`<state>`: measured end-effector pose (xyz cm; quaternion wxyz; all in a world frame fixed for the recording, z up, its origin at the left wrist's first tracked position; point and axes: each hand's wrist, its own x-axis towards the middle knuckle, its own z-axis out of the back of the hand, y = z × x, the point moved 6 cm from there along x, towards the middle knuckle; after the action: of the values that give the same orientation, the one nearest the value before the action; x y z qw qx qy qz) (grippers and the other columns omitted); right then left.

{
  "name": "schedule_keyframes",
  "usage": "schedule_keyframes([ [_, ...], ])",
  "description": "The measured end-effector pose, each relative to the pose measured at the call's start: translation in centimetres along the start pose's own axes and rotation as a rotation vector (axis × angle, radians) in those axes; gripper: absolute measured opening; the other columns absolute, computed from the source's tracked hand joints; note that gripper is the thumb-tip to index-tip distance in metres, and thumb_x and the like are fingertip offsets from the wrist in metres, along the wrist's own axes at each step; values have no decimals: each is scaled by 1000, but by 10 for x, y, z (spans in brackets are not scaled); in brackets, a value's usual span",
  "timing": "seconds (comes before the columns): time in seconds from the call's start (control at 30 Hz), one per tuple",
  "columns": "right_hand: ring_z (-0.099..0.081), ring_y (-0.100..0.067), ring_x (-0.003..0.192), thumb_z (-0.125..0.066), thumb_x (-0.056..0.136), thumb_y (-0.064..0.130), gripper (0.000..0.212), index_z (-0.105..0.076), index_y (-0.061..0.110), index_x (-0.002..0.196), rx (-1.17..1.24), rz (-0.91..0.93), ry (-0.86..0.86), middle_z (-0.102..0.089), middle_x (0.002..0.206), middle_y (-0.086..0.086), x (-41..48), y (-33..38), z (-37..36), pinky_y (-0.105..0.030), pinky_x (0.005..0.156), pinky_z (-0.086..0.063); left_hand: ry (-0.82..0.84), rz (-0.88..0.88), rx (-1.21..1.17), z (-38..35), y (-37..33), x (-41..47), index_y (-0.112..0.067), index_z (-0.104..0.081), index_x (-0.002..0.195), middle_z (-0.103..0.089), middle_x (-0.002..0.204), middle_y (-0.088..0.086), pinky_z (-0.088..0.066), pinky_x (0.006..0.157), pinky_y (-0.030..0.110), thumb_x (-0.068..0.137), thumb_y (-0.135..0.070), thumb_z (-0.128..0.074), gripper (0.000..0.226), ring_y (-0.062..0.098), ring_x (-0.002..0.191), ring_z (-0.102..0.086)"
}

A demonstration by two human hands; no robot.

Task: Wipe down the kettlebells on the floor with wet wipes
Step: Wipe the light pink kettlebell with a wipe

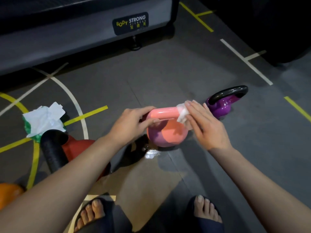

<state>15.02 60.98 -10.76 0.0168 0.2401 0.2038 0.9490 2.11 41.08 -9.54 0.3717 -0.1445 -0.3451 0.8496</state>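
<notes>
Sandalled feet (94, 214) are nearest. Beyond them, in the middle of the floor, the pink kettlebell (168, 133) stands upright. The left hand (131, 121) curls around the left end of its handle (165, 113). The right hand (207, 125) presses a wet wipe (182, 113) on the right end with almost straight fingers. Because nothing pinches the wipe, it may slip off. The wet patch (151, 153) near the base could also let the kettlebell slide.

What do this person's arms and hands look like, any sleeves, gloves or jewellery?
The left forearm and right forearm are bare, with no sleeve in sight up to the frame's edge. The left hand and right hand wear no gloves. No ring, watch or bracelet shows on the fingers or wrists.
</notes>
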Motion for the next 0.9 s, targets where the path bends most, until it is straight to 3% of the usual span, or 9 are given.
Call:
schedule_keyframes([
  [0.13,-50,23,118,-59,103,12,36,-62,17,138,386,-496,-48,-59,118,44,-15,-31,10,-5,101,-38,-6,19,-11,-6,5,0,-37,-65,119,-73,98,-11,-54,85,41,91,-56,-59,35,18,95,-69],
  [0.23,-59,11,115,-51,107,14,30,-66,21,132,680,-678,-79,-66,118,30,-21,-31,-4,-12,102,-43,-34,4,-37,-7,8,0,-37,-65,120,-74,102,-13,-54,87,42,90,-57,-59,36,17,98,-69],
  [0.37,-53,-12,82,-54,104,16,24,-75,19,93,1033,-1003,-129,-63,87,0,-48,-47,-45,-34,86,-48,-55,-2,-40,-8,9,0,-35,-66,121,-74,105,-12,-54,89,41,90,-57,-60,38,17,101,-69],
  [0.43,-44,-14,75,-56,103,19,25,-71,15,83,1067,-1045,-59,-54,78,-3,-61,-40,-59,-30,73,-39,-56,-5,-35,-8,9,-1,-36,-66,121,-74,107,-13,-54,89,41,90,-57,-60,38,17,102,-69],
  [0.53,-47,-18,75,-53,102,12,31,-64,8,73,975,-990,-126,-59,76,-1,-55,-40,-47,-31,72,-35,-63,-4,-24,-7,9,0,-36,-66,121,-75,106,-12,-54,88,40,90,-56,-60,37,17,102,-69],
  [0.6,-66,-13,96,-56,102,9,24,-78,18,100,989,-923,-244,-75,105,5,-43,-37,-29,-27,87,-52,-69,-10,-18,-8,9,-1,-36,-66,120,-75,106,-12,-54,88,40,91,-56,-60,36,17,102,-69],
  [0.7,-61,-3,125,-54,104,8,34,-68,25,130,903,-807,-292,-69,130,9,-27,-28,-11,-19,106,-46,-87,-20,-11,-8,11,-1,-35,-66,121,-74,107,-11,-54,88,41,91,-56,-59,37,18,102,-69],
  [0.8,-62,-3,122,-50,105,8,41,-69,40,123,876,-860,-256,-71,124,17,-36,-30,-23,-22,105,-47,-90,-30,-20,-8,11,-1,-36,-64,122,-74,109,-12,-54,89,41,90,-59,-57,40,18,103,-69],
  [0.9,-65,-2,88,-43,101,-1,40,-71,24,91,847,-938,-71,-70,96,14,-57,-37,-52,-33,91,-46,-84,-36,-19,-10,14,0,-37,-63,122,-74,107,-11,-54,88,43,91,-59,-57,39,19,102,-69],
])
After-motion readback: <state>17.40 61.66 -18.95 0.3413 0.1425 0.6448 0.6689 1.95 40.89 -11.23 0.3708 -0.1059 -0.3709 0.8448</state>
